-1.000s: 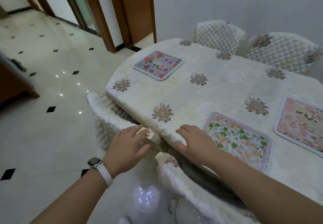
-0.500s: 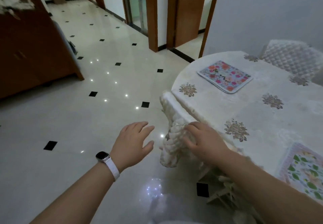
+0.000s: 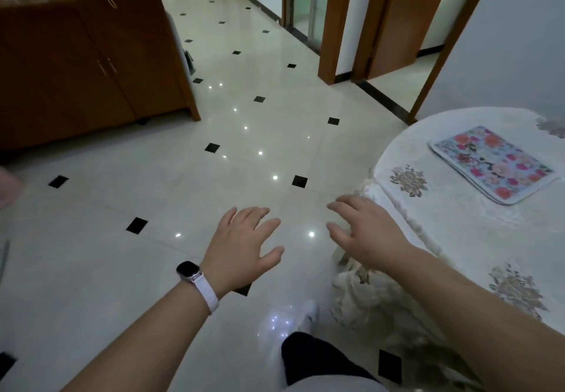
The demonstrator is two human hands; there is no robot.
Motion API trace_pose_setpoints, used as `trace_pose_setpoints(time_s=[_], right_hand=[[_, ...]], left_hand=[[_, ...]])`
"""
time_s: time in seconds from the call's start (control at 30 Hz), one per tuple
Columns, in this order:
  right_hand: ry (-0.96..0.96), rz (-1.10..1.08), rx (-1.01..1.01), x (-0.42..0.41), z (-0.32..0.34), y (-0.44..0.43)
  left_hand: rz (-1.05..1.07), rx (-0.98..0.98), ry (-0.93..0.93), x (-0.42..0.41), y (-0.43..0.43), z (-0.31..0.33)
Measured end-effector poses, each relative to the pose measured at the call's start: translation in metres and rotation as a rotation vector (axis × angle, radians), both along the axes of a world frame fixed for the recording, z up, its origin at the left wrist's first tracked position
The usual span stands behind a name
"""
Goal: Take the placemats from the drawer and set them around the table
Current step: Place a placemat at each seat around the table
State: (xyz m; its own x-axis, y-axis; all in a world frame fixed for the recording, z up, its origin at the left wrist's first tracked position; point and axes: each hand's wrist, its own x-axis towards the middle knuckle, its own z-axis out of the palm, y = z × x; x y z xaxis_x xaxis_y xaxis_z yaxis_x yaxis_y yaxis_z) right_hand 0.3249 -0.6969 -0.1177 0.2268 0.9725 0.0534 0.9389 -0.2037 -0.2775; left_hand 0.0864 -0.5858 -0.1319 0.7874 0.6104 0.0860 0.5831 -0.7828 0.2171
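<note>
Left hand (image 3: 241, 246): palm down over the glossy cream floor with small black diamond tiles (image 3: 153, 196), grip spread and empty; a white-strapped watch (image 3: 195, 281) sits on the wrist.
Right hand (image 3: 365, 232): fingers splayed, grip empty, hovering just beside the quilted cream chair cover (image 3: 363, 297) at the counter's edge.
Placemat: one rectangular floral placemat in pink, red and pale blue (image 3: 492, 163) lies flat on the counter, well apart from both hands.
Counter: round-ended, draped in a cream cloth with gold flower motifs (image 3: 452, 226).
Background: brown wooden cabinet with closed doors (image 3: 82, 73) at upper left.
</note>
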Motion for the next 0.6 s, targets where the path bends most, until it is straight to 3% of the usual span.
trace_pose_setpoints(time_s=[0.3, 0.6], right_hand=[[-0.037, 0.129, 0.023, 0.052, -0.028, 0.137], [-0.036, 0.083, -0.011, 0.149, -0.021, 0.231]], left_hand=[[0.103, 0.01, 0.113, 0.052, 0.128, -0.001], [-0.009, 0.086, 0.104, 0.173, 0.255, 0.016]])
